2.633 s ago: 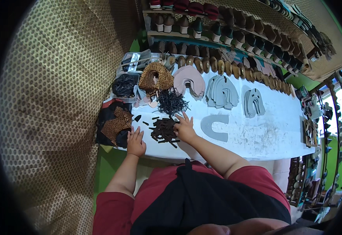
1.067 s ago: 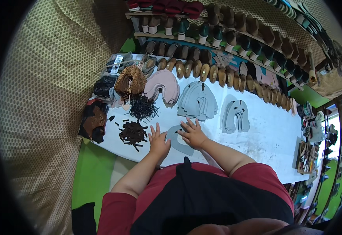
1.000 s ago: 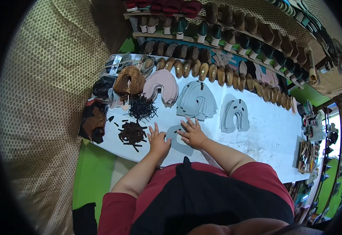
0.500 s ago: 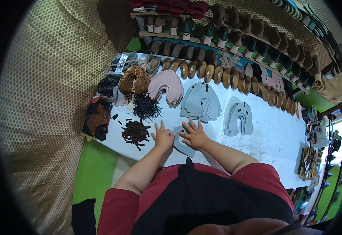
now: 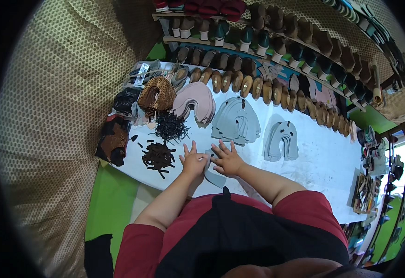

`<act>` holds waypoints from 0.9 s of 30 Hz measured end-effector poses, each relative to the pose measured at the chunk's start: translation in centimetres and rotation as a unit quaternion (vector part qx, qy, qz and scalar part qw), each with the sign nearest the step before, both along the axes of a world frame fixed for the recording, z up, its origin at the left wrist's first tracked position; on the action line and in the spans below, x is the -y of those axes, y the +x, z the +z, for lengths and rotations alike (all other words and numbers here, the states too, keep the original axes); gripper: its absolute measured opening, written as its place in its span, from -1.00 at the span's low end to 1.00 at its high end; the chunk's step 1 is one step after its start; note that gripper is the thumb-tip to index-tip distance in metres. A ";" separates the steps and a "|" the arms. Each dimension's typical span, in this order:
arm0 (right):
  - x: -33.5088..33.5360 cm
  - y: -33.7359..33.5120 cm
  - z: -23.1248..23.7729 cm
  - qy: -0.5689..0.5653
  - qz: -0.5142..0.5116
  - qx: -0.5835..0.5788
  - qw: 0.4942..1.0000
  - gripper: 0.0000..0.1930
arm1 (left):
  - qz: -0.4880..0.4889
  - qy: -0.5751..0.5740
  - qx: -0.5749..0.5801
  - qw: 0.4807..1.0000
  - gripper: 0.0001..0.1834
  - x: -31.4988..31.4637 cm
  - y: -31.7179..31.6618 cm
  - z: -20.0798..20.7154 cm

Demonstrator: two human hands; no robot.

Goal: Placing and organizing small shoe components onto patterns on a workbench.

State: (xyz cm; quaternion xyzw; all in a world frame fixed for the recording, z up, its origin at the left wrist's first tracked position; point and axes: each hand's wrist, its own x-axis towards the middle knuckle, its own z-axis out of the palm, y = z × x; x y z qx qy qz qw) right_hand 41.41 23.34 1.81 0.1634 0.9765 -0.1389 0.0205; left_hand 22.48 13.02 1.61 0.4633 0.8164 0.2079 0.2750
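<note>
A grey curved shoe-upper piece (image 5: 214, 178) lies flat on the white table in front of me, partly covered by my hands. My left hand (image 5: 194, 163) rests at its left edge, a couple of fingers stretched out and apart, the thumb side at the piece. On the other side my right hand (image 5: 228, 161) spreads its fingers over the upper part of the piece. A small dark mark shows between the hands. Left of my left hand is a pile of short dark-brown strips (image 5: 158, 156); behind it lies a tangle of thin black strips (image 5: 171, 126).
Stacks of grey upper pieces (image 5: 229, 121) (image 5: 273, 147), pink pieces (image 5: 194, 98) and leopard-print pieces (image 5: 158, 96) stand farther back. Wooden shoe lasts (image 5: 247, 86) line the table's back edge, below shelves of heeled shoes (image 5: 263, 42). A box of tools (image 5: 365, 192) sits far right.
My right hand has shifted slightly left, closer to my left hand. The grey piece's near end has also moved a little left. The view has shifted a little.
</note>
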 end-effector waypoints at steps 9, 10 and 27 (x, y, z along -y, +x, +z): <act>-0.3 0.6 -0.5 -0.022 -0.019 -0.057 0.998 -0.50 | -0.014 0.001 -0.115 0.993 -0.83 0.0 0.9 1.8; -0.3 0.3 0.1 -0.022 -0.017 -0.056 0.998 -0.50 | -0.009 0.015 -0.094 0.995 -0.84 0.1 1.2 2.0; -0.2 0.8 -1.7 0.000 -0.066 -0.075 0.995 -0.38 | 0.049 0.043 -0.128 0.990 -0.85 -0.7 2.2 -1.4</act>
